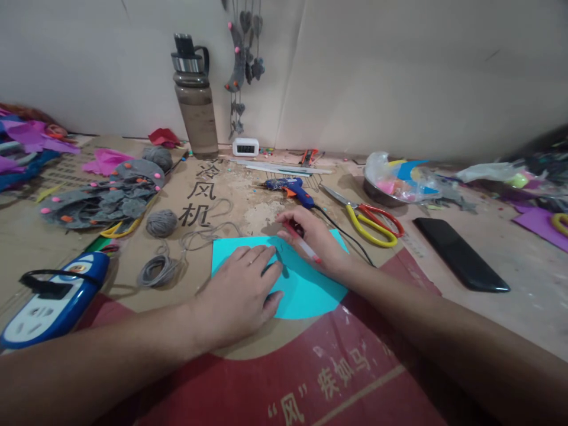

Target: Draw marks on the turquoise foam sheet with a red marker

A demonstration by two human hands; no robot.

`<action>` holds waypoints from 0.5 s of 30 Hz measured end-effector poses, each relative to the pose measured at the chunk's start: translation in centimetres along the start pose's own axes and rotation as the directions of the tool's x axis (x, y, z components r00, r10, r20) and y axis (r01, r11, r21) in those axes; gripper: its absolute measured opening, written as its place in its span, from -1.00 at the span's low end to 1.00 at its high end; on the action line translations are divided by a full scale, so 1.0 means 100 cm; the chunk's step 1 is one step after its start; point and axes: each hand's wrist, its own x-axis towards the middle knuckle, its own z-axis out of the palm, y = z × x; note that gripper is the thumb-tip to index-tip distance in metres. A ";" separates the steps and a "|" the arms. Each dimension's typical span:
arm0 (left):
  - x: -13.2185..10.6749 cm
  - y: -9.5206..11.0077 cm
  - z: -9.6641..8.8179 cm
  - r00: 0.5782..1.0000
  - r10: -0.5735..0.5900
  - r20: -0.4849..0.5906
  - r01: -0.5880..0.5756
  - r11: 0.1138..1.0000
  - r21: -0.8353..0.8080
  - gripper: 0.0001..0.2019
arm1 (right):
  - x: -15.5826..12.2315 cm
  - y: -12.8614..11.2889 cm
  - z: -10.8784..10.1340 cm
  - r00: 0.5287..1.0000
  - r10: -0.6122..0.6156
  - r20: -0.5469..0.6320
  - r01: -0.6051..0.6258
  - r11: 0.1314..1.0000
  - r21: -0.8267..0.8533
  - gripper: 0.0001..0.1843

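Observation:
A turquoise sheet of paper (pixel 306 290) lies on the cardboard in front of me. My left hand (pixel 242 290) rests flat on its left part, fingers stretched out and holding nothing. Over the sheet's upper right, my right hand (pixel 317 239) is closed around a pen (pixel 308 247) with a red end. The pen's tip is hidden by the fingers. Just beyond that hand, a blue glue gun (pixel 295 189) lies on its side, its black cord running past the sheet. Scissors (pixel 368 225) with yellow and red handles lie to the right.
Grey yarn (pixel 162 223), felt pieces (pixel 119 204) and a power strip (pixel 57 299) are at left. A water bottle (pixel 196 112) and small clock (pixel 245 147) stand at the back. A metal bowl (pixel 384 192) and black phone (pixel 461 254) are at right.

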 end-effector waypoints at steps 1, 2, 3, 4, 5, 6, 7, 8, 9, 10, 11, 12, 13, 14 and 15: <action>0.000 0.000 0.001 1.000 0.001 -0.006 -0.001 1.000 -0.002 -0.66 | 0.000 -0.004 -0.002 1.000 -0.006 -0.008 0.006 1.000 0.017 -0.81; 0.000 0.000 0.001 1.000 0.005 -0.013 -0.005 1.000 -0.003 -0.65 | 0.001 -0.008 -0.004 0.999 0.013 -0.046 -0.011 0.999 0.045 -0.84; -0.001 0.000 0.002 1.000 0.008 -0.020 -0.008 1.000 -0.004 -0.65 | 0.002 -0.012 -0.006 0.996 0.047 -0.080 -0.041 0.996 0.074 -0.84; -0.001 0.000 0.002 1.000 0.011 -0.028 -0.012 1.000 -0.004 -0.65 | 0.003 -0.016 -0.007 0.994 0.083 -0.076 -0.075 0.992 0.105 -0.83; -0.001 0.000 0.002 0.999 0.013 -0.034 -0.013 1.000 -0.005 -0.65 | 0.005 -0.020 -0.007 0.992 0.109 -0.066 -0.100 0.986 0.134 -0.82; -0.001 0.000 0.003 0.999 0.013 -0.042 -0.013 1.000 -0.002 -0.65 | 0.006 -0.022 -0.006 0.990 0.124 -0.060 -0.113 0.981 0.156 -0.81; 0.000 0.000 0.003 0.999 0.011 -0.045 -0.011 1.000 0.001 -0.65 | 0.007 -0.024 -0.003 0.989 0.136 -0.065 -0.122 0.977 0.175 -0.81; 0.000 0.000 0.003 0.999 0.009 -0.047 -0.009 1.000 0.004 -0.64 | 0.007 -0.024 0.000 0.987 0.146 -0.069 -0.130 0.972 0.194 -0.83; 0.000 0.000 0.003 0.999 0.008 -0.047 -0.007 1.000 0.006 -0.64 | 0.007 -0.023 0.003 0.985 0.159 -0.072 -0.141 0.967 0.211 -0.84; 0.001 0.000 0.003 0.999 0.008 -0.047 -0.008 1.000 0.007 -0.63 | 0.007 -0.022 0.006 0.982 0.171 -0.081 -0.150 0.963 0.222 -0.85; 0.001 0.000 0.003 0.999 0.007 -0.047 -0.007 1.000 0.009 -0.63 | 0.006 -0.020 0.009 0.979 0.184 -0.093 -0.159 0.961 0.226 -0.84; 0.001 0.000 0.003 0.999 0.008 -0.047 -0.008 1.000 0.009 -0.63 | 0.005 -0.018 0.011 0.975 0.197 -0.101 -0.171 0.961 0.218 -0.83; 0.001 0.000 0.002 0.999 0.010 -0.045 -0.010 1.000 0.008 -0.63 | 0.004 -0.016 0.012 0.972 0.207 -0.113 -0.184 0.964 0.191 -0.81; 0.001 0.001 0.002 0.999 0.010 -0.044 -0.009 1.000 0.008 -0.63 | 0.003 -0.015 0.012 0.971 0.206 -0.120 -0.185 0.969 0.164 -0.80; 0.000 0.001 0.002 0.999 0.010 -0.042 -0.010 1.000 0.009 -0.63 | 0.001 -0.014 0.011 0.972 0.200 -0.120 -0.184 0.974 0.135 -0.78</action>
